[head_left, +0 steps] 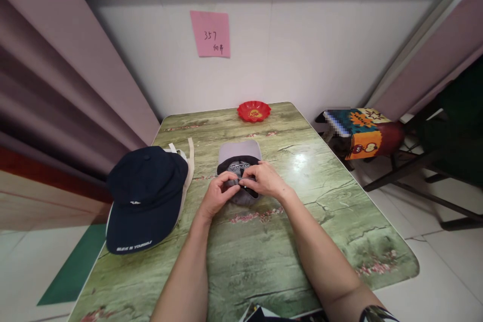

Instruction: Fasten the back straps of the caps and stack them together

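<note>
A grey-purple baseball cap [240, 149] lies upside down in the middle of the table, its brim pointing away from me and its dark inside showing. My left hand [221, 192] pinches the cap's back strap between thumb and fingers. Close beside it, my right hand [266, 178] also pinches the strap, fingertips nearly meeting the left ones. What exactly sits between the fingertips, perhaps a fastening, is too small to make out. To the left, a navy cap [147, 176] with white lettering on its brim rests on the table, with pale straps behind it.
The green wood-patterned table [260, 261] stands against a white wall. A red scalloped dish [254, 111] sits near its far edge. A pink note [210, 34] hangs on the wall. On the right are a stool with a colourful cover [368, 133] and a dark chair; curtains flank both sides.
</note>
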A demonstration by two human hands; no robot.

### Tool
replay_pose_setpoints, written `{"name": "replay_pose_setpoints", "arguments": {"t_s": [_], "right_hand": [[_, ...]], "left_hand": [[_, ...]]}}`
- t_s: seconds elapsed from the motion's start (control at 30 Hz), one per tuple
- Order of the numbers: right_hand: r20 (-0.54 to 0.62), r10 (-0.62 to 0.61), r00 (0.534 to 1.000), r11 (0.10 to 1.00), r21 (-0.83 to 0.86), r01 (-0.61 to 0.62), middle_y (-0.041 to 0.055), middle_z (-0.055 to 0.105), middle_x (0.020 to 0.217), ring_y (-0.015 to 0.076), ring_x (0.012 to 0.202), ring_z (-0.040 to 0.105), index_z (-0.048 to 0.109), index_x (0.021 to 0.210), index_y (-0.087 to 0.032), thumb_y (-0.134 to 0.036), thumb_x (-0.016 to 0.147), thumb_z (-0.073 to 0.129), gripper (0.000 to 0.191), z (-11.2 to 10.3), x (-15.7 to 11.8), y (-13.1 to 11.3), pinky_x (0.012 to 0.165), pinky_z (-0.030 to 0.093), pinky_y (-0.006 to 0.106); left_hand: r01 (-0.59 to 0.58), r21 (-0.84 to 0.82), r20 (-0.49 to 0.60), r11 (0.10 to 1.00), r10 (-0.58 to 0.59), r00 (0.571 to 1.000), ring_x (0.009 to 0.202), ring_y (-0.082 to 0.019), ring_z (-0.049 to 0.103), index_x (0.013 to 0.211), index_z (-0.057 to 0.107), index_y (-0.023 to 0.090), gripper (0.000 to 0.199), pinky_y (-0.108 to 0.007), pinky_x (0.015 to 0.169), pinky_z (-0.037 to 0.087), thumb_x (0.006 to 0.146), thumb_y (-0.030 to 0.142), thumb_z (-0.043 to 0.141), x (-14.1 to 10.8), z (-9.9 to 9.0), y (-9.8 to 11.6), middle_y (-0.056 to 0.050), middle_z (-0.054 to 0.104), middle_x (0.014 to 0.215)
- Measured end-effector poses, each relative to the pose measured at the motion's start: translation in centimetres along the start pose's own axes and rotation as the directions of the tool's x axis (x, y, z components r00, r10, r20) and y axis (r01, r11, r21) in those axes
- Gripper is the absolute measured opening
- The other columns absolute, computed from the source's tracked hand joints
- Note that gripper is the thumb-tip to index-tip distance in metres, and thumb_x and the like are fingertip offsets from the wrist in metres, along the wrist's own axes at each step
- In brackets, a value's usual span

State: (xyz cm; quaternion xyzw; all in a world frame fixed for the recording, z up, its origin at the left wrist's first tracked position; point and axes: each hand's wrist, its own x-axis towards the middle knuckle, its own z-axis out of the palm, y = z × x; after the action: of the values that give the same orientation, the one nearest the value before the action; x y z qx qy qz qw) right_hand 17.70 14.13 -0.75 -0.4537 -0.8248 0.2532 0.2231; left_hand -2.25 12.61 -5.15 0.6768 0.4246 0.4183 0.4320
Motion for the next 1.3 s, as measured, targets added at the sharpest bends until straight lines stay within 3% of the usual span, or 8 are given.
{"name": "replay_pose_setpoints", "arguments": {"t_s": [0.13,0.37,0.6,0.87,1.07,1.17,1.23,1.3], "right_hand": [[0.014,-0.044,0.999,0.999,0.002,0.044,-0.0018,0.073,0.074,0.0137,0.073,0.063,0.071,0.076,-0.022,-0.034,0.09,0.066,0.019,0.0,0.0,0.0,0.093,0.032,0.033],[0.013,-0.018,1.0,1.0,0.012,0.017,-0.0015,0.068,0.063,0.0109,0.06,0.055,0.072,0.068,-0.021,-0.038,0.092,0.06,0.032,-1.1,-0.4,1.3,0.075,0.034,0.027],[0.012,0.006,1.0,1.0,0.02,-0.006,-0.0014,0.07,0.066,0.0115,0.064,0.058,0.073,0.069,-0.021,-0.035,0.092,0.061,0.029,-1.6,-0.7,2.3,0.072,0.032,0.026],[0.013,0.073,0.997,0.997,-0.032,-0.072,0.0008,0.07,0.066,0.0132,0.062,0.057,0.076,0.075,-0.022,-0.037,0.091,0.062,0.026,-1.5,-0.7,2.7,0.062,0.031,0.026],[-0.132,0.118,0.984,0.992,-0.032,-0.124,0.0033,0.077,0.089,0.0175,0.08,0.065,0.077,0.087,-0.024,-0.037,0.093,0.06,0.022,-0.6,-0.3,2.9,0.072,0.038,0.027],[-0.348,0.223,0.911,0.972,0.013,-0.234,0.0047,0.075,0.098,0.0191,0.09,0.066,0.073,0.094,-0.023,-0.038,0.096,0.054,0.024,-0.9,-0.4,3.3,0.077,0.04,0.027],[-0.439,0.35,0.827,0.926,0.029,-0.376,0.0056,0.075,0.093,0.0203,0.085,0.066,0.071,0.097,-0.022,-0.043,0.094,0.056,0.026,-1.3,-0.6,3.8,0.073,0.04,0.028],[-0.429,0.455,0.78,0.868,0.019,-0.496,0.0072,0.073,0.084,0.0213,0.078,0.065,0.07,0.093,-0.021,-0.052,0.09,0.059,0.033,-1.6,-0.9,4.2,0.066,0.038,0.028]], "left_hand": [[0.107,-0.091,0.016,0.99,-0.106,0.994,0.05,-0.008,0.045,0.079,0.063,0.017,0.03,-0.021,0.048,0.037,0.088,0.046,0.062,-0.1,0.0,0.1,0.002,0.053,0.071],[0.096,-0.014,-0.028,0.995,-0.096,0.995,0.051,-0.009,0.045,0.074,0.062,0.018,0.031,-0.021,0.049,0.035,0.087,0.045,0.063,0.0,-0.9,0.4,0.003,0.051,0.064],[0.087,0.085,-0.075,0.993,-0.081,0.994,0.054,-0.011,0.046,0.072,0.067,0.018,0.025,-0.022,0.05,0.034,0.084,0.04,0.067,0.0,-1.1,0.4,0.001,0.056,0.064],[0.048,0.106,-0.029,0.993,-0.045,0.999,0.058,-0.012,0.049,0.08,0.068,0.018,0.024,-0.022,0.055,0.039,0.089,0.039,0.061,0.1,-1.1,-0.2,-0.001,0.059,0.073],[0.05,0.06,-0.138,0.997,-0.041,0.99,0.053,-0.01,0.051,0.092,0.071,0.019,0.021,-0.023,0.052,0.042,0.086,0.038,0.065,0.3,-0.6,-0.6,-0.001,0.061,0.078],[0.046,0.021,-0.364,0.999,-0.035,0.931,0.054,-0.011,0.053,0.104,0.067,0.02,0.027,-0.023,0.055,0.044,0.083,0.038,0.068,0.3,-0.7,-0.9,0.001,0.061,0.074],[0.054,0.019,-0.549,0.998,-0.035,0.835,0.054,-0.012,0.051,0.1,0.064,0.02,0.024,-0.022,0.054,0.042,0.085,0.039,0.065,0.3,-1.1,-1.2,0.002,0.059,0.07],[0.108,0.063,-0.662,0.992,-0.04,0.749,0.052,-0.012,0.049,0.091,0.061,0.02,0.021,-0.022,0.052,0.038,0.086,0.04,0.063,0.2,-1.5,-1.5,0.004,0.056,0.063]]}}
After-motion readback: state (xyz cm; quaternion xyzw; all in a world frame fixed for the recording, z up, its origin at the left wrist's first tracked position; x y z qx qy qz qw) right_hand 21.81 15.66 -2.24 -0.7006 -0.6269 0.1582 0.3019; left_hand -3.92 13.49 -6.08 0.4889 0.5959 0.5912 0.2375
